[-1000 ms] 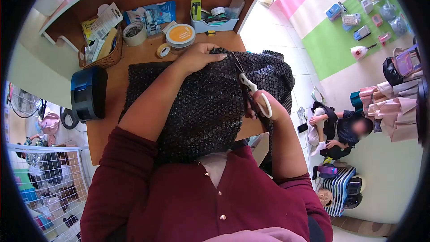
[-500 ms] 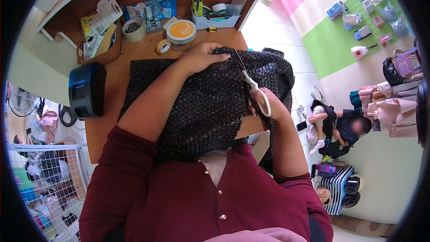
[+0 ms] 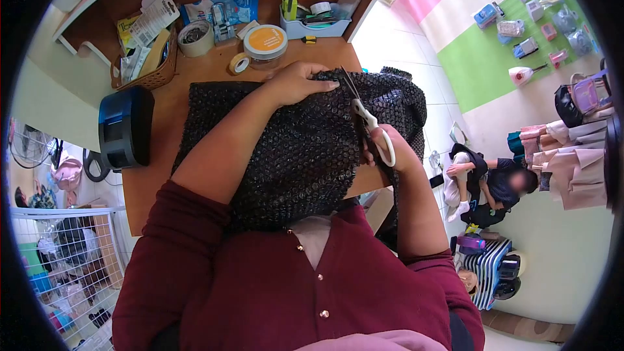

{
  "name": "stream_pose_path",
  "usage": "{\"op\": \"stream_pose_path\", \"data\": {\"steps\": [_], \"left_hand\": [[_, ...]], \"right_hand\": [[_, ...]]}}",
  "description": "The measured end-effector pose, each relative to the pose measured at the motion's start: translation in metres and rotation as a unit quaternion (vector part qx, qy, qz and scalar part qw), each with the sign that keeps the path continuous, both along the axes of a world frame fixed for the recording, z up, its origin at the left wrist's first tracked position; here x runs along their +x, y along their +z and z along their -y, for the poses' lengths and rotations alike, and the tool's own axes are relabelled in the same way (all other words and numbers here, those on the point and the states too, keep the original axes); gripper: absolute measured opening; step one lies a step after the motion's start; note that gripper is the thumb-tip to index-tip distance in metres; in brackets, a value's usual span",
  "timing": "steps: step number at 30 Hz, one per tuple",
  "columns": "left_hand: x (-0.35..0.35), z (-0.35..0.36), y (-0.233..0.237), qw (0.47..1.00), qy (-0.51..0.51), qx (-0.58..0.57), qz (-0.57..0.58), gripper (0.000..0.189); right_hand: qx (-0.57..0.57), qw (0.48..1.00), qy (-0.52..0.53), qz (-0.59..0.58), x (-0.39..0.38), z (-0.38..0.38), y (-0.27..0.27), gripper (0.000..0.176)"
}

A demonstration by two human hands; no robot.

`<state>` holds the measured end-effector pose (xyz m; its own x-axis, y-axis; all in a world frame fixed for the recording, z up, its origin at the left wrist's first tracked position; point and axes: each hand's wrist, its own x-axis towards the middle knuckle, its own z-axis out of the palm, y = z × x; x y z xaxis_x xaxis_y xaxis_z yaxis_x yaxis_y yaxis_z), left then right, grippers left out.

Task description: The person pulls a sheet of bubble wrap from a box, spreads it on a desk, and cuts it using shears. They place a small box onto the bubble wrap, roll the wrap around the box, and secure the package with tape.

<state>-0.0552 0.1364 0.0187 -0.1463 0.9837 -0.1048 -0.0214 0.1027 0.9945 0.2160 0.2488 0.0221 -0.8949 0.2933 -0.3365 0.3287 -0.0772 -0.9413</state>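
A sheet of black bubble wrap [image 3: 292, 143] covers much of the wooden desk and hangs over its right and front edges. My left hand [image 3: 300, 84] pinches the wrap near its far edge, thumb on top, other fingers partly hidden. In my right hand [image 3: 385, 146] are white-handled scissors [image 3: 365, 114], their blades pointing away from me and lying at the wrap's far edge beside my left thumb. The blades look slightly apart. A cut edge of the wrap runs along the scissors towards me.
Behind the wrap stand a round tub with an orange lid [image 3: 265, 40], tape rolls [image 3: 239, 63], a wicker basket [image 3: 146, 78] and a blue tray [image 3: 312, 29]. A black tape dispenser [image 3: 127, 129] is at the left. Another person [image 3: 504, 185] sits at the right.
The scissors and my right hand have shifted very slightly, and the blades look a little further apart. My left hand still holds the wrap in nearly the same place.
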Motion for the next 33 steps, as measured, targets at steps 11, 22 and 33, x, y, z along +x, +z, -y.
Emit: {"op": "stream_pose_path", "data": {"steps": [11,22,33], "left_hand": [[0.001,0.002,0.003,1.0,-0.028,0.012,-0.007,0.035],[0.002,0.009,0.014,0.997,-0.025,0.009,-0.077,0.03],[0.026,0.022,0.058,0.822,0.081,0.131,-0.549,0.04]], "right_hand": [[-0.009,1.0,-0.008,0.013,0.001,-0.002,-0.003,0.064],[0.002,1.0,0.001,-0.014,0.004,-0.002,-0.002,0.053],[-0.063,0.987,-0.025,-0.143,0.012,0.013,0.004,0.071]]}}
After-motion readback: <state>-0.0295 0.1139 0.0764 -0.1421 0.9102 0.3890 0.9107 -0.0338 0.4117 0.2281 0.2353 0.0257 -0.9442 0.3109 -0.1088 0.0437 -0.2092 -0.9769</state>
